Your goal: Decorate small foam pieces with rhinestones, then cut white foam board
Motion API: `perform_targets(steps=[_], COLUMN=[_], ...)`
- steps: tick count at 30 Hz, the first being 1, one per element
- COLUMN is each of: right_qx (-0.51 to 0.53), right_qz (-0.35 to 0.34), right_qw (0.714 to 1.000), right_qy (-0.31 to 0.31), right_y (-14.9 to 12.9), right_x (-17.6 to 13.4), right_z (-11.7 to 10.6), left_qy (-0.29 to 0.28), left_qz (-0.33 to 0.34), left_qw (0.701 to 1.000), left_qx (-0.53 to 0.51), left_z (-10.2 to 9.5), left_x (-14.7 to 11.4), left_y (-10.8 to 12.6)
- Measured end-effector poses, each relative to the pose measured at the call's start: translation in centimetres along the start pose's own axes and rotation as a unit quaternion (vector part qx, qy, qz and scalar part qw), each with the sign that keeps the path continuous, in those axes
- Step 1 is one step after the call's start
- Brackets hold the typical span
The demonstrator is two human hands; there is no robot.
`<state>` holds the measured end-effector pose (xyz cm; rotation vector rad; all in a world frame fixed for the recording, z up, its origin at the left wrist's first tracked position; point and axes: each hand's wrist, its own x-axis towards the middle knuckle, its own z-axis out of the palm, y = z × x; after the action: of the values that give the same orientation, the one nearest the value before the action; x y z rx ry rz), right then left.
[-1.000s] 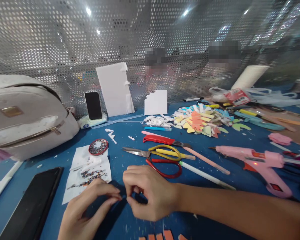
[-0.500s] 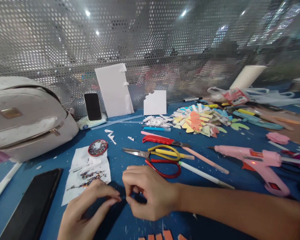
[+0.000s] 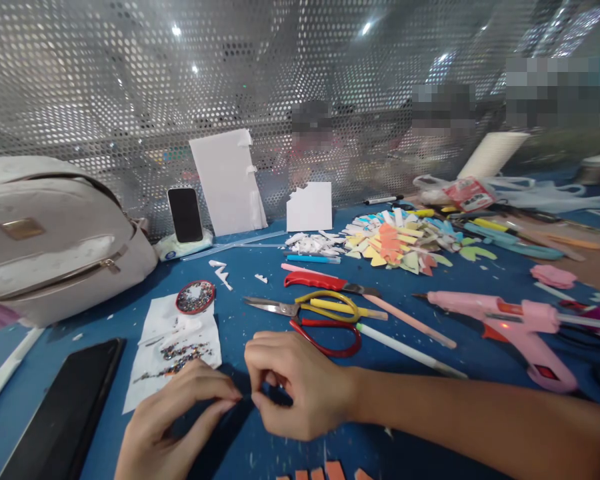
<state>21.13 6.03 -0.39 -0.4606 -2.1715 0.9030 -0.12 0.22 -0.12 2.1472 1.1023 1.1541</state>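
Note:
My left hand (image 3: 185, 417) pinches thumb and forefinger together just below a white paper sheet (image 3: 147, 333) strewn with dark, multicoloured bits. Facing it, my right hand (image 3: 295, 387) is curled, its thumb and forefinger tips close together. A narrow gap separates the two sets of fingertips. Whatever either pinch holds is too small to make out. A round red-rimmed dish (image 3: 195, 297) of similar bits rests on the sheet's upper corner. Just beyond my right hand lie scissors (image 3: 275, 305) with one yellow and one red handle loop.
A pink glue gun (image 3: 505, 317) lies at right, a red-handled knife (image 3: 315, 280) behind the scissors. A pile of coloured paper scraps (image 3: 397, 237) sits farther back. At left are a black phone (image 3: 63, 413) and a pale backpack (image 3: 60, 240). Orange pieces (image 3: 335, 470) lie at the near edge.
My left fingertips have closed together a little. My right hand stays almost where it was, and the things on the table have not moved.

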Motion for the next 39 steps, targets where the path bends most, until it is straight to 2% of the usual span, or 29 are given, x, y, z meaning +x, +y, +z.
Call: perform_targets(steps=[8,27,39], right_qx=[0.007,-0.005,-0.004], right_qz=[0.008,0.004,0.010], right_qw=[1.000,1.000,1.000], right_qy=[0.007,0.003,-0.006], right_y=[-0.28,-0.15,-0.23], right_x=[0.17,0.16,0.15], right_z=[-0.19,-0.13,-0.20], left_qy=[0.031,0.021,0.056], left_qz=[-0.022,0.000,-0.049], left_qw=[0.999,1.000,0.997], left_qx=[0.009,0.015,0.037], left_z=[0.31,0.03,0.30], left_x=[0.18,0.26,-0.18], left_y=[-0.14,-0.07,-0.14])
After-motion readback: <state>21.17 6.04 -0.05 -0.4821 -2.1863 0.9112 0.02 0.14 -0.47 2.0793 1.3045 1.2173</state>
